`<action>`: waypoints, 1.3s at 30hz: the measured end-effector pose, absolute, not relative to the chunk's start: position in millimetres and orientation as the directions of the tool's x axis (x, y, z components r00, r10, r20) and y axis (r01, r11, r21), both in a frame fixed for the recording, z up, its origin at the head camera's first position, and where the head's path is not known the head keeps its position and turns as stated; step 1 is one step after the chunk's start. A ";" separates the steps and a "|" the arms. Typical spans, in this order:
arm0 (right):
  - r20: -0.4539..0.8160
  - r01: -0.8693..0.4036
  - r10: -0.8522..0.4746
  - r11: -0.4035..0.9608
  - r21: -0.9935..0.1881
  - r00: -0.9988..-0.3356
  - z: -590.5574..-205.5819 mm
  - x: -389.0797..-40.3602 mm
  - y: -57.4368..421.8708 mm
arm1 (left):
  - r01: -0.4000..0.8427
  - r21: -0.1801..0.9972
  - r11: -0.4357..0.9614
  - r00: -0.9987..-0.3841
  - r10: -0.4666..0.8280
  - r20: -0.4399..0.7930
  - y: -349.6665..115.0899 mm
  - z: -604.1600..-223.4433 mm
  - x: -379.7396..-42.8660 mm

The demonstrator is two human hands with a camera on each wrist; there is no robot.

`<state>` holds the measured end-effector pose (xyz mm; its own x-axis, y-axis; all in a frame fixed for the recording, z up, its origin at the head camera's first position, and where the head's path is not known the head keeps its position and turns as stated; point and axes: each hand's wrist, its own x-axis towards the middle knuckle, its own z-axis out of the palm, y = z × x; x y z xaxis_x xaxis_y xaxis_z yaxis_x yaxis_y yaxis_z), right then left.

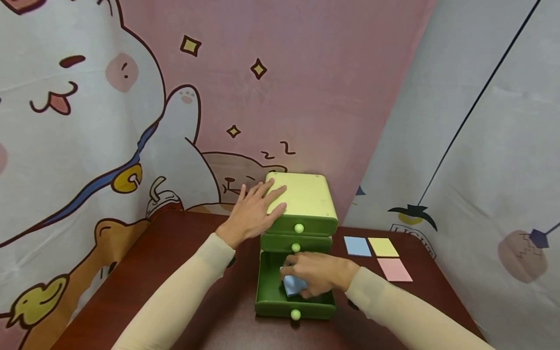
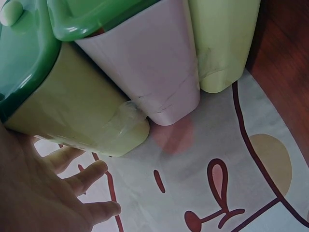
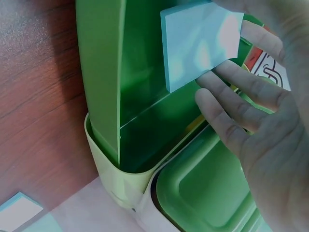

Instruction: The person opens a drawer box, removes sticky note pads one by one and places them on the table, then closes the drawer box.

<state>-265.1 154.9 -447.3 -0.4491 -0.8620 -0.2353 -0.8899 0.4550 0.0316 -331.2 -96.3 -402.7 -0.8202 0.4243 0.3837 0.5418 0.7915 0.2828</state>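
A small green and pale-yellow drawer unit (image 1: pixel 306 197) stands on the table, its bottom drawer (image 1: pixel 273 309) pulled out. My left hand (image 1: pixel 250 214) rests with spread, straight fingers on the unit's top, near its left edge. Over the pulled-out drawer, my right hand (image 1: pixel 321 273) pinches a blue sticky note pad (image 1: pixel 293 286) between thumb and fingers. The right wrist view shows the same pad (image 3: pixel 198 46) tilted against the drawer's green inside, the fingertips at its edge. The middle drawer (image 1: pixel 280 242) and the top drawer (image 1: pixel 280 226) are closed.
To the right of the unit lie a blue pad (image 1: pixel 357 246), a yellow pad (image 1: pixel 383 247) and a pink pad (image 1: pixel 395 270) on the dark red-brown table (image 1: pixel 188 272). A cartoon-printed cloth (image 1: pixel 315 97) hangs behind the table.
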 end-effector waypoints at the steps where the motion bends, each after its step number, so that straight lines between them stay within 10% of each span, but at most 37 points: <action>1: -0.230 -0.890 -0.864 0.454 0.030 -0.448 -446.9 -264.5 155.8 | 0.541 0.283 0.792 -0.821 0.424 0.381 -96.2 -402.7 -331.0; 39: -0.006 -0.859 -0.861 0.508 -0.062 -0.509 -434.5 -247.2 209.2 | 0.532 0.268 0.803 -0.826 0.422 0.375 -94.3 -400.7 -329.9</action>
<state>-247.2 209.2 -434.5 -0.5089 -0.8608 -0.0061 -0.8590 0.5083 -0.0617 -329.9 -94.3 -400.7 -0.8256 0.4216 0.3749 0.5319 0.8033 0.2681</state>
